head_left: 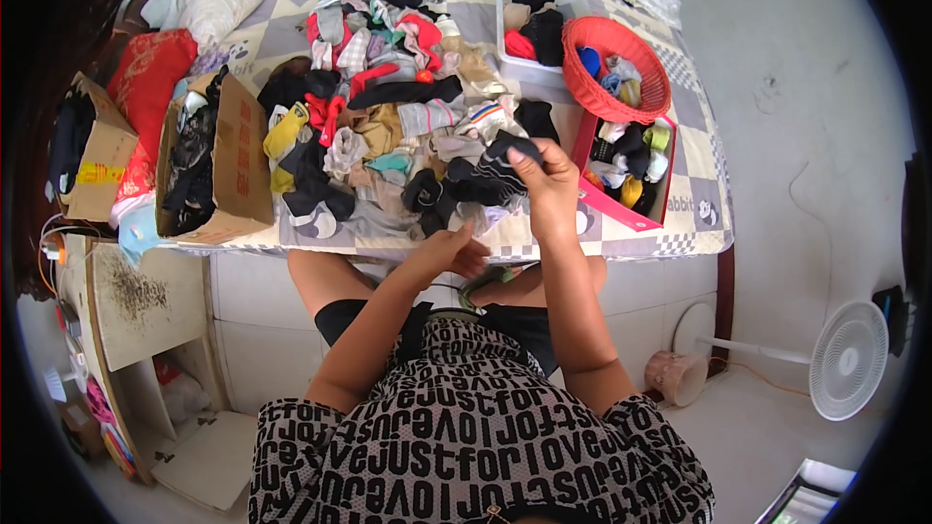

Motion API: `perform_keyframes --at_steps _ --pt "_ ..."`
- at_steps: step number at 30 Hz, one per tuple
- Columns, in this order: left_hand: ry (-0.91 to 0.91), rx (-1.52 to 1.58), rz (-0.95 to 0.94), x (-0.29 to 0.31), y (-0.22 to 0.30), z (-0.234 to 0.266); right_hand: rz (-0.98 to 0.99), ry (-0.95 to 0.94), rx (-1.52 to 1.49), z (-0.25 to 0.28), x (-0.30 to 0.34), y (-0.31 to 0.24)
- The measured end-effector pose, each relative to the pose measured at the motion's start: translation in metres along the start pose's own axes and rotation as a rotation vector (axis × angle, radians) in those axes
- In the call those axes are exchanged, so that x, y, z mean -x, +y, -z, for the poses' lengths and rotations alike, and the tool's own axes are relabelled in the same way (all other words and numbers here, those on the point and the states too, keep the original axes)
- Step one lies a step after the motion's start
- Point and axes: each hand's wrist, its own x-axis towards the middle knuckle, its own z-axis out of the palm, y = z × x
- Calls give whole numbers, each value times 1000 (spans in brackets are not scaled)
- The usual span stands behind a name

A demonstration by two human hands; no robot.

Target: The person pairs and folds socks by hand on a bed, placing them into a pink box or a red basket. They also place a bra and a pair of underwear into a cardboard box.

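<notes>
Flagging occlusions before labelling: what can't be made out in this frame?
- Head view: part of the dark striped sock gripped by the right hand, covered by fingers and thumb.
- Head view: lower layers of the clothing pile, buried under the top pieces.
- Head view: near right corner of the white bin, behind the red basket.
- Head view: rest of the pale-framed object, lower right, cut off by the picture's edge.

Checked bed beneath heaped socks, white bin, pink box
</notes>
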Motion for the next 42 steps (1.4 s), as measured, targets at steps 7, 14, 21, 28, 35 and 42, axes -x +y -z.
perform_keyframes --at_steps 7,14,21,28,35,42 --pt "-366 1114 -305 39 54 3 580 -481 928 0 40 -2" --pt "-150 912 -368 43 56 1 460 -463 999 10 61 6" --pt "-38 776 -437 42 47 -12 9 -31 792 9 57 34" --pt "-8 845 -351 41 42 -4 400 -417 820 12 57 11" --pt "-197 1009 -264 45 46 -5 506 -440 916 21 53 1" --pt "-16 861 -286 45 40 -17 300 -550 922 27 53 8"
